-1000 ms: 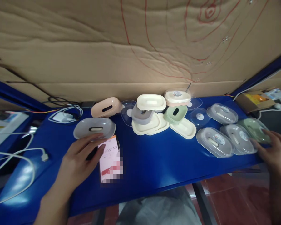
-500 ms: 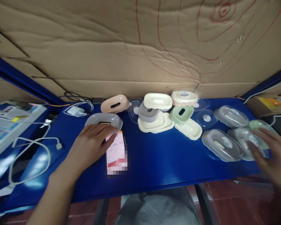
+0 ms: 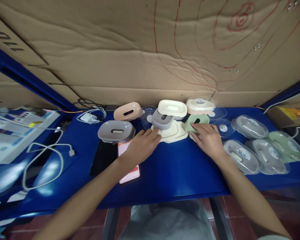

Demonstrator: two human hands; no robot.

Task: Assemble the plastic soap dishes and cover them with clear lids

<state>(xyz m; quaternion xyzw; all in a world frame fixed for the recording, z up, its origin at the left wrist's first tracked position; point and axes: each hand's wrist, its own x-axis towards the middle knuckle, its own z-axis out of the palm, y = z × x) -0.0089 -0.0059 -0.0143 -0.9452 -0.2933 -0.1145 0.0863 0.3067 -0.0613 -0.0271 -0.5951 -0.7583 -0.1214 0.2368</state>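
Note:
My left hand (image 3: 143, 145) reaches over the phone to the left edge of the overlapping cream trays (image 3: 176, 133). Its fingers are curled together on that edge; the fingertips are partly hidden. My right hand (image 3: 210, 140) has its thumb and index finger at the front of a green slotted dish (image 3: 198, 120), closed on its rim as far as I can see. A cream tray beneath is mostly covered by that hand. Between the hands sits a grey slotted dish (image 3: 162, 120), with another cream tray (image 3: 172, 108) leaning behind it.
A grey dish (image 3: 116, 130) and a peach dish (image 3: 128, 112) stand at left, above the phone (image 3: 132, 175). Several lidded dishes (image 3: 242, 156) lie at right. White cables (image 3: 62, 160) and a power strip (image 3: 27, 136) are far left; cardboard (image 3: 120, 66) stands behind.
My left hand has left the grey dish and moved right to the cream trays. My right hand has come left from the lidded dishes to the green dish. The view has shifted slightly.

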